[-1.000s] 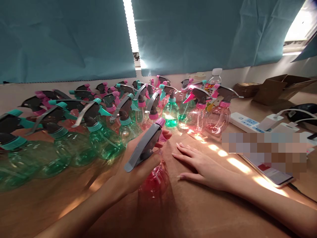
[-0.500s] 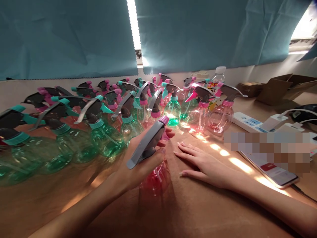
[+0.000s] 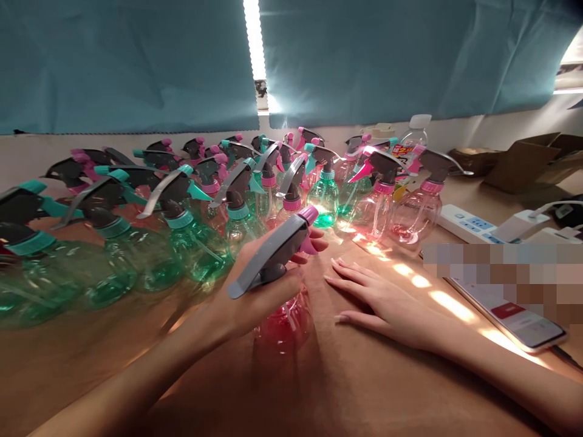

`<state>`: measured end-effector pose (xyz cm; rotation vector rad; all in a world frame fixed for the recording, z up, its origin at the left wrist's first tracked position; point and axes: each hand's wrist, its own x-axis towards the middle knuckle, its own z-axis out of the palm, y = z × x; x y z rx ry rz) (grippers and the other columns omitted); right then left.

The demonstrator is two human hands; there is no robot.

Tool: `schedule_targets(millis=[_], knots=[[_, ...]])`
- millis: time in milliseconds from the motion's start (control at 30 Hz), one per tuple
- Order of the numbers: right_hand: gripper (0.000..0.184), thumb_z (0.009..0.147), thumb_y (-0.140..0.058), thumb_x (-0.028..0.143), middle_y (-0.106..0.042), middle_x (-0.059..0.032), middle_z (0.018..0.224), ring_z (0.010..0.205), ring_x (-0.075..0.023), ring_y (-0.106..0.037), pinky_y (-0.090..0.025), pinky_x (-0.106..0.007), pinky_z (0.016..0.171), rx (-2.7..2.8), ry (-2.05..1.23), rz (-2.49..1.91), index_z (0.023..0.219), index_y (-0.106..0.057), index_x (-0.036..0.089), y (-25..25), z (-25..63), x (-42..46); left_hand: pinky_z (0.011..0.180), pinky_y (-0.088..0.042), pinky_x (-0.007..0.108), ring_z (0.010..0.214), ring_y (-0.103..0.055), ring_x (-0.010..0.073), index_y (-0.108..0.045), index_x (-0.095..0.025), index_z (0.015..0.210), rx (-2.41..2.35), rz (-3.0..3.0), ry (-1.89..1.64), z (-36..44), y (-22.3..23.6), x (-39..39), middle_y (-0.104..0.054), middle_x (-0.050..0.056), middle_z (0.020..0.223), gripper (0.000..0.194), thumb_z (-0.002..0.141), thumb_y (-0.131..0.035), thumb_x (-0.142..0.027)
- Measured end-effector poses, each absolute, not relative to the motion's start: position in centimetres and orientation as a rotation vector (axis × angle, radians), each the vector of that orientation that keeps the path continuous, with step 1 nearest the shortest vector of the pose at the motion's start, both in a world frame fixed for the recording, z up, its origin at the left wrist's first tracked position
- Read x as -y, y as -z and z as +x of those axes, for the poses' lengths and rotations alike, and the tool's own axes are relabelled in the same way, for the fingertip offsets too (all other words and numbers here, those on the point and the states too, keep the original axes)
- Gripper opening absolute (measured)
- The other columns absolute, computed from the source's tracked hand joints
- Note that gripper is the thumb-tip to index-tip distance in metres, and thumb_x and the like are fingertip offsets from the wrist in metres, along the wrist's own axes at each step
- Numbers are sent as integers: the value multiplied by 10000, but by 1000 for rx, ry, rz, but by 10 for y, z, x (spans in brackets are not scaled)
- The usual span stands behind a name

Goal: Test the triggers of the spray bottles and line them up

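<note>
My left hand (image 3: 259, 285) is wrapped round the neck of a pink spray bottle (image 3: 286, 328) with a grey trigger head and a pink nozzle. The nozzle points away from me and to the right, and the hand hides part of the bottle's neck. Flat on the brown table (image 3: 355, 388), my right hand (image 3: 387, 297) lies open, fingers stretched towards the left, holding nothing. It rests to the right of the pink bottle, apart from it. Beyond my left hand stands a green spray bottle (image 3: 195, 249), one of several.
Rows of green and pink spray bottles fill the left and back of the table. At right are a phone (image 3: 523, 315), a power strip (image 3: 473, 224) with chargers, and an open cardboard box (image 3: 523, 161). A clear bottle with a white cap (image 3: 419, 124) stands behind. Blue-grey cloth (image 3: 136, 67) hangs at the back.
The view has shifted slightly, moving most things on the right a little rightward. The held spray bottle's head tilts a bit flatter. My right hand stays flat on the table.
</note>
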<state>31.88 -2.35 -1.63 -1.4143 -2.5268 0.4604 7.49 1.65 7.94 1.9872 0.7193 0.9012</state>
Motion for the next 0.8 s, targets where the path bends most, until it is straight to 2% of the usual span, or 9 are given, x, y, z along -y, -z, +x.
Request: schedule_targets(millis=[67,133,300,467,600,800], knots=[[711,932,-408,638,-265,-87,1591,1475,-297,-220,-258,-534,1169,2525,-468,-1419,1495,-375,205,17,318,23,640,-538,333,757,-653,228,-659,-189,1094,-718,1984,-894,75,-79,-16,-716,62,969,345,766,-557,-222],[709,931,-409,638,-268,-86,1590,1473,-300,-223,-259,-539,1167,2517,-475,-1422,1496,-374,212,17,318,23,654,-539,330,772,-653,228,-655,-193,1112,-706,1972,-894,75,-79,-17,-715,60,991,362,763,-560,-207],[702,930,-416,635,-269,-92,1588,1472,-303,-221,-258,-538,1167,2501,-484,-1418,1490,-385,213,16,319,24,834,-547,364,962,-660,256,-634,-215,1170,-697,1942,-887,75,-78,-17,-701,56,1137,413,765,-573,-160],[701,931,-403,642,-282,-92,1584,1469,-300,-235,-262,-536,1166,2515,-470,-1431,1485,-395,213,15,318,24,977,-494,398,1099,-638,271,-624,-222,1190,-651,1921,-873,72,-76,-16,-700,46,1173,405,797,-549,-163],[702,932,-401,641,-270,-91,1587,1468,-305,-232,-271,-541,1162,2516,-454,-1439,1492,-380,218,15,317,25,924,-521,393,1060,-655,263,-629,-209,1178,-661,1910,-878,72,-73,-17,-702,55,1168,380,805,-559,-179],[690,934,-419,626,-269,-90,1584,1465,-301,-243,-283,-530,1161,2517,-439,-1440,1492,-379,223,16,318,25,811,-529,372,888,-669,236,-667,-199,1059,-627,1938,-903,72,-74,-18,-724,51,1040,281,799,-561,-187]])
